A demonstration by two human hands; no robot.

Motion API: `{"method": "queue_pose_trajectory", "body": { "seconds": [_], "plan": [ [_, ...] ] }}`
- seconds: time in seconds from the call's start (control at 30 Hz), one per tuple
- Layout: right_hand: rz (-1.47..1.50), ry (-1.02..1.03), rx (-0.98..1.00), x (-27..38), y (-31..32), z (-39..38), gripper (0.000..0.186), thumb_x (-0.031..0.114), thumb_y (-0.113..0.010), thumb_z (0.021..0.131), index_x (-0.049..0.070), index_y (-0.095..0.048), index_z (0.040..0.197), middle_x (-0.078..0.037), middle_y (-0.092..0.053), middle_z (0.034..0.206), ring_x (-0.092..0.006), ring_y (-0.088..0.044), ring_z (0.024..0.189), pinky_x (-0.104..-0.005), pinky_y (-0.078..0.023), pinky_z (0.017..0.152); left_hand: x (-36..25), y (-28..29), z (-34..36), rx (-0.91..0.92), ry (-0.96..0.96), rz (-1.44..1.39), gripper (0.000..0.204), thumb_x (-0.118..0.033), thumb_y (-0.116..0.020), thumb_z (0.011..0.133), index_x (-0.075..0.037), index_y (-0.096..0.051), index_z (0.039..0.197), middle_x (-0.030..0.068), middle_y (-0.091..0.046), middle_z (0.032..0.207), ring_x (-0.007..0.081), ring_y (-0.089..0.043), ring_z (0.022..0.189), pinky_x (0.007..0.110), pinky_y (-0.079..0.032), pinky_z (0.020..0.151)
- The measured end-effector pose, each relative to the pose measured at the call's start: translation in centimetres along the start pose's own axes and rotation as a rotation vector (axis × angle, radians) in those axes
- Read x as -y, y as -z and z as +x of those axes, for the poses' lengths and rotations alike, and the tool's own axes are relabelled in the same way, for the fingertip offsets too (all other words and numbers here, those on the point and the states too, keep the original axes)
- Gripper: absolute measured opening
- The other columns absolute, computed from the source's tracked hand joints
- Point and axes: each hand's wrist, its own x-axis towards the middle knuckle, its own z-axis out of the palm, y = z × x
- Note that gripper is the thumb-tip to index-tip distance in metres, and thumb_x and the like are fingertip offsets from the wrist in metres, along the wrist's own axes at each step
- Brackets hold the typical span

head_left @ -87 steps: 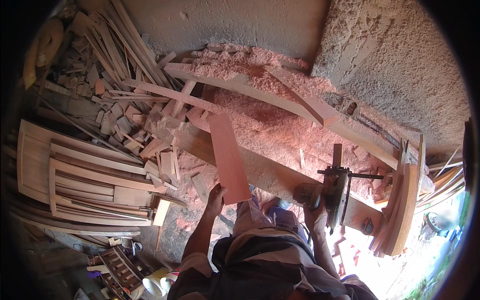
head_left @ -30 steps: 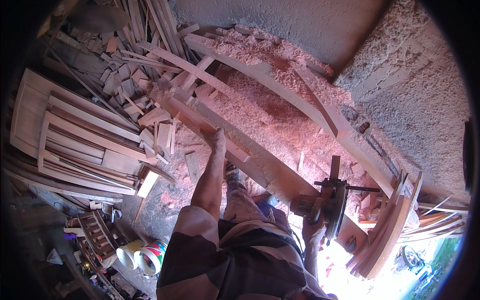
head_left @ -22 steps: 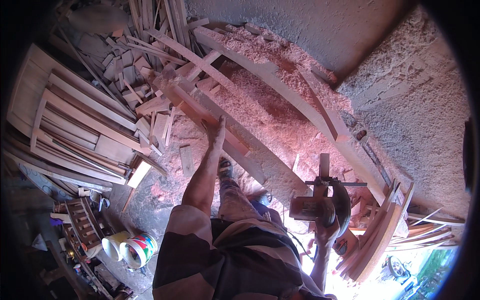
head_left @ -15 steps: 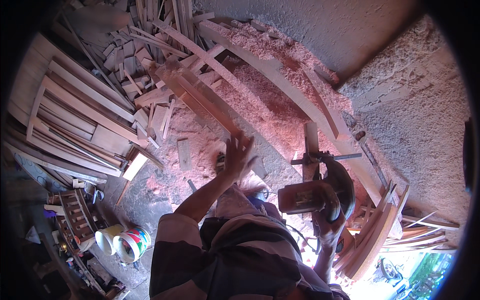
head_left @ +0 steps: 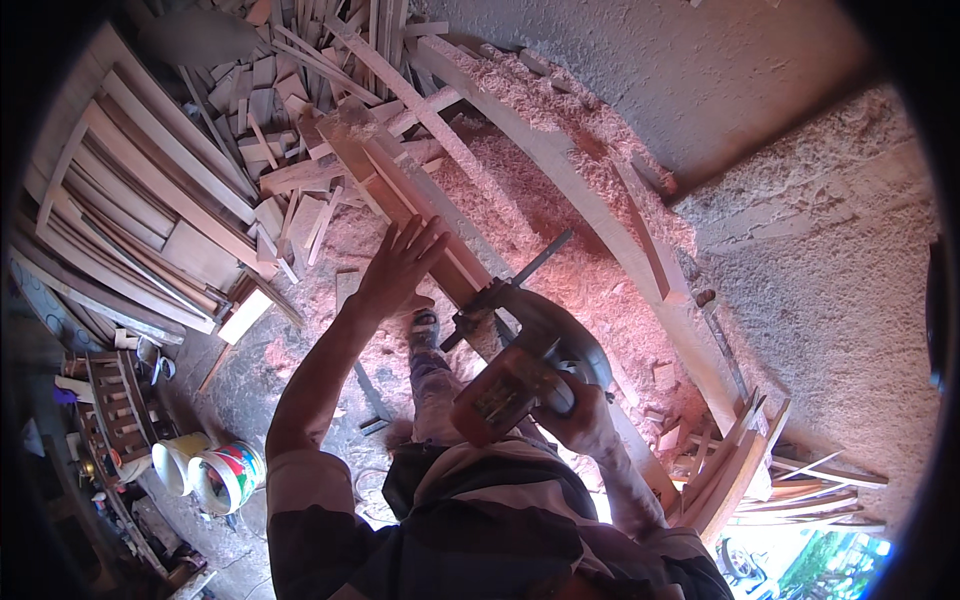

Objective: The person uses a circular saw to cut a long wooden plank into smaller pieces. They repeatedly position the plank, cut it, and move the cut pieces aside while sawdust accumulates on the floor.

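Note:
My right hand (head_left: 582, 418) is wrapped round the rear handle of a circular saw (head_left: 500, 392), which has a dark motor body and a rounded blade guard. A metal guide bar (head_left: 542, 256) sticks out across its front. The saw's base sits over a long wooden plank (head_left: 455, 262) that runs slantwise from the far left toward the near right. Farther up the plank, my left hand (head_left: 392, 268) is open with fingers spread, over the plank's left edge; I cannot tell how firmly it presses. The blade itself is hidden.
Pinkish shavings (head_left: 500, 185) cover the workbench and a long curved timber (head_left: 585, 195). Offcuts (head_left: 262, 95) pile up at the far left, beside stacked boards (head_left: 165, 170). Two buckets (head_left: 228, 478) stand lower left. Curved wood pieces (head_left: 725, 475) lean at the near right, by a rough wall (head_left: 830, 270).
The circular saw has swung left and turned in my right hand, coming over the plank. My left hand has moved farther up and left along the plank, its fingers spreading.

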Motion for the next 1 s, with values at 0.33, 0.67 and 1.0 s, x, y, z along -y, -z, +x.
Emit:
{"method": "queue_pose_trajectory", "body": {
  "seconds": [0.33, 0.67, 1.0],
  "plan": [
    [-0.052, -0.03, 0.024, -0.6, -2.2, 2.8, 0.054, 0.019, -0.078, 0.079, 0.003, -0.062, 0.128, -0.019, -0.073, 0.093, -0.028, -0.074, 0.086, -0.0382, -0.057, 0.074, 3.7, -11.7, 5.5, -0.136, -0.229, 0.069, 0.096, -0.044, -0.084, 0.061, -0.008, -0.047, 0.141, 0.0105, -0.047, 0.147, 0.0269, -0.038, 0.142, 0.046, -0.03, 0.119],
    [0.072, -0.11, 0.144, 1.5, -3.1, 4.5, 0.057, 0.026, -0.08, 0.082, 0.002, -0.061, 0.13, -0.02, -0.072, 0.106, -0.0285, -0.071, 0.1, -0.039, -0.054, 0.087, 4.5, -9.6, 5.6, -0.008, -0.244, -0.241, 0.093, -0.03, -0.089, 0.058, -0.005, -0.049, 0.137, 0.0074, -0.052, 0.141, 0.0267, -0.043, 0.137, 0.035, -0.042, 0.113],
    [0.012, -0.142, 0.175, 0.4, -2.5, 4.8, 0.056, 0.018, -0.078, 0.08, 0.0, -0.06, 0.13, -0.02, -0.072, 0.105, -0.0266, -0.07, 0.098, -0.0387, -0.054, 0.086, 4.9, -8.9, 6.0, 0.076, -0.243, -0.23, 0.087, -0.023, -0.084, 0.065, -0.009, -0.046, 0.141, 0.0083, -0.05, 0.146, 0.0277, -0.044, 0.138, 0.036, -0.044, 0.112]
  ]
}}
